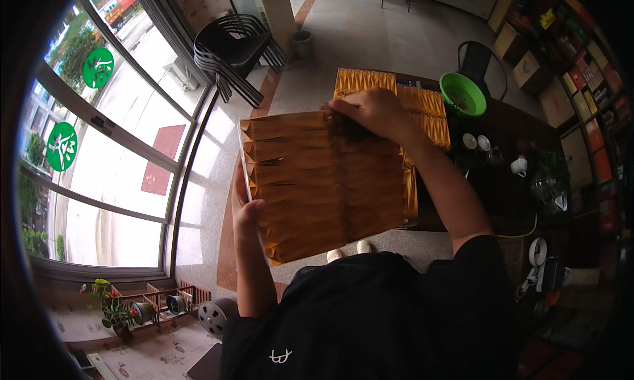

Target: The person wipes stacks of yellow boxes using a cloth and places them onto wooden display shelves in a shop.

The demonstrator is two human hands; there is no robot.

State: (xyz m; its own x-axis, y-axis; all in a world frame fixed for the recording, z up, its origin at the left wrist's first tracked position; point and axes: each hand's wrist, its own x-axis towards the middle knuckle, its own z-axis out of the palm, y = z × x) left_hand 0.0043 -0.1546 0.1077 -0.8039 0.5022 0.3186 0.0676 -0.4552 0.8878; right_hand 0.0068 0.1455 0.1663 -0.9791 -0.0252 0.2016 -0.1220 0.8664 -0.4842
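Note:
My left hand [247, 211] grips the left side of a shallow tray [242, 147], thumb at its edge. The tray is held up in front of me. Rows of folded orange-gold packets [297, 191] fill it, blurred along the middle seam. Above the tray's upper right edge is my right hand [374, 112], with its fingers curled downwards. A dark patch [351, 128] lies under those fingers; I cannot tell whether it is a held thing or shadow. Behind the hand, more gold packets [421, 107] stand in rows on the dark table [515, 122].
On the table are a green basin [463, 95], white cups [476, 142] and a white mug [519, 167]. Stacked black chairs [237, 53] stand by the glass doors [124, 147] at left. Potted plants [119, 313] are at lower left. Shelves [584, 82] line the right side.

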